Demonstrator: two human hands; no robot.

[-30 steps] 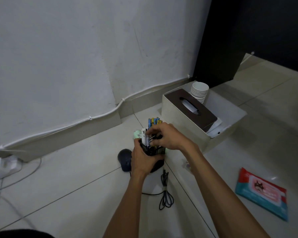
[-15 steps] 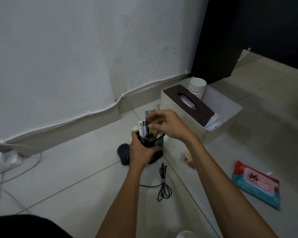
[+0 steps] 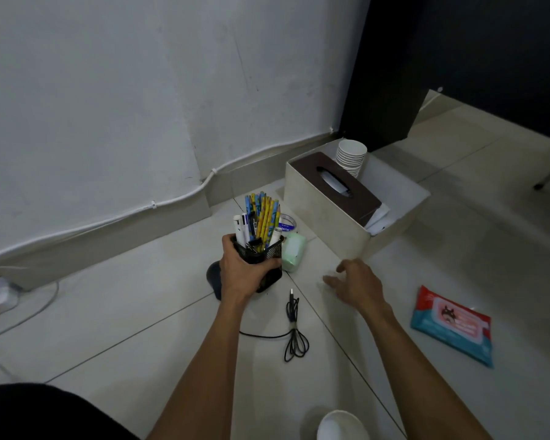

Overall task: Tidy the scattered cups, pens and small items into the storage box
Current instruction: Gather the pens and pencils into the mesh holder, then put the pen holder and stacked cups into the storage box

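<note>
I read this as a bit under halfway. The stack of cups (image 3: 351,157) already stands in the box (image 3: 423,194), next to a tissue box (image 3: 331,198) that seems to sit inside it too. The rest is out on the floor. My left hand (image 3: 240,274) is wrapped around the mesh holder (image 3: 267,253), which is lifted and upright with the pens (image 3: 261,217) standing in it, so that lot looks ready to go in as one load. The box lies ahead and to the right of this hand, near but not touching. My right hand (image 3: 353,282) hangs just in front of the box's near corner with the fingers spread and loose, holding nothing; it is a little blurred. Left to gather are a tape roll (image 3: 287,224) and a green pack (image 3: 293,250) just behind the holder, a mouse (image 3: 212,274) partly hidden by my left wrist, its cable (image 3: 294,331) between my arms, a wipes pack (image 3: 451,325) well off to the right, and one loose cup (image 3: 340,423) at the bottom edge.
</note>
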